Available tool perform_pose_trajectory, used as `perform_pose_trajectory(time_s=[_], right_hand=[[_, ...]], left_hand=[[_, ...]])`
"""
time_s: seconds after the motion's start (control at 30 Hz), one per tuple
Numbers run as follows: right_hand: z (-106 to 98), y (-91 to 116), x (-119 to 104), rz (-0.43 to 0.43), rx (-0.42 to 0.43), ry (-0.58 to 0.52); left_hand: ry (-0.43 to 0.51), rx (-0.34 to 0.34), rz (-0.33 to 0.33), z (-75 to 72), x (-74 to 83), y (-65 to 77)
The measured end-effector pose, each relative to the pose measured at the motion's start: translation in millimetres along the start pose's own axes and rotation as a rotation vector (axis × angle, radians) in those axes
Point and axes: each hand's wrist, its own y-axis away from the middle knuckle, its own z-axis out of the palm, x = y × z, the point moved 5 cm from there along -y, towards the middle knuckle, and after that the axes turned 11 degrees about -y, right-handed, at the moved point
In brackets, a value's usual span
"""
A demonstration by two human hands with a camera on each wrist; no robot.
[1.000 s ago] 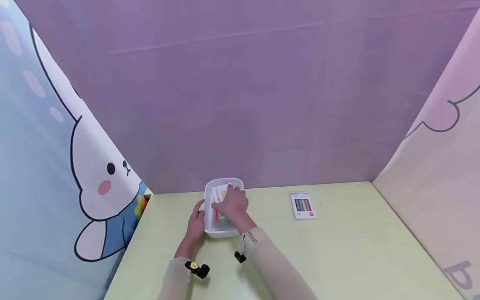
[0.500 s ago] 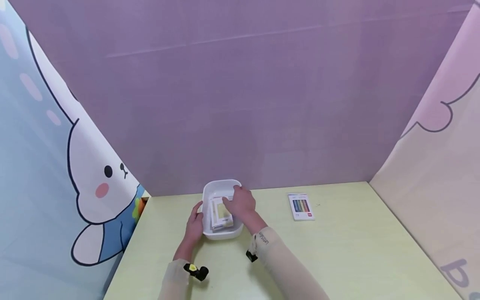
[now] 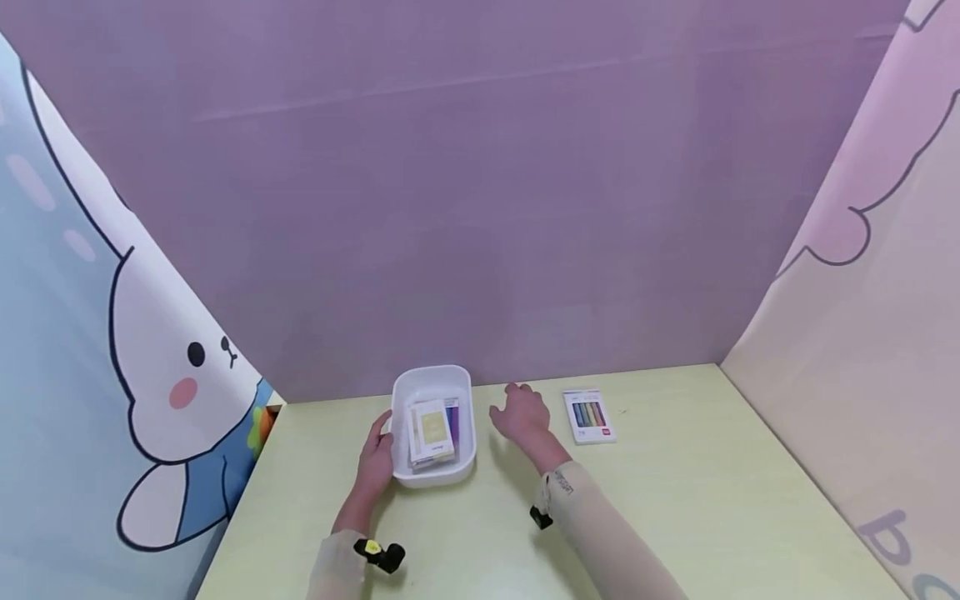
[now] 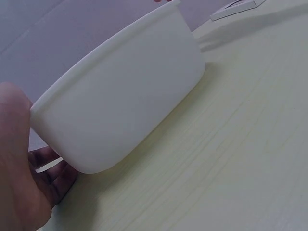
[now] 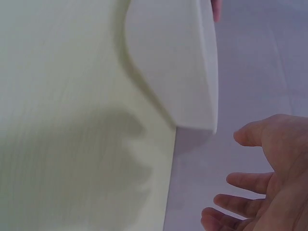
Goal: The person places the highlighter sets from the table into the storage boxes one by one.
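A white plastic storage bin (image 3: 433, 377) stands at the back of the table. My left hand (image 3: 372, 462) holds its left side; in the left wrist view, the thumb lies by the rim and the fingers bend near the bottom corner. Inside the bin, a white box with a yellow panel (image 3: 432, 428) lies over other flat packs, with a purple strip (image 3: 453, 421) showing beside it. My right hand (image 3: 522, 417) hovers empty to the right of the bin, fingers spread and slightly bent. Beyond it lies a flat white box printted with coloured sticks (image 3: 589, 415).
The pale yellow-green table (image 3: 675, 500) ends at a purple cloth wall (image 3: 480, 208) close behind the bin. Printed cloth panels flank it, a rabbit (image 3: 176, 375) on the left one.
My right hand has come out of the bin and moved right, leaving the box with the yellow panel inside. My left hand stays on the bin's left side.
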Motion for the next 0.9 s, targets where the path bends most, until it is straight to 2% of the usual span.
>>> perform_pose_trajectory(time_s=[0.37,0.63,0.77,0.9], right_hand=[[-15.4,2.7,50.4,0.028,0.001,0.023],[-29.2,-0.1,91.7,0.054,0.023,0.095],[-36.1,-0.3,112.1,0.111,0.049,0.109],[-36.5,10.8,128.7,0.193,0.046,0.078]], left_hand=[[0.013,-0.02,0.002,-4.1,-2.1,0.6],[0.008,-0.006,0.004,-3.3,-1.5,-4.3],[0.021,-0.01,0.007,-0.8,0.9,-7.0],[0.009,-0.004,-0.019,0.0,-4.3,-0.3]])
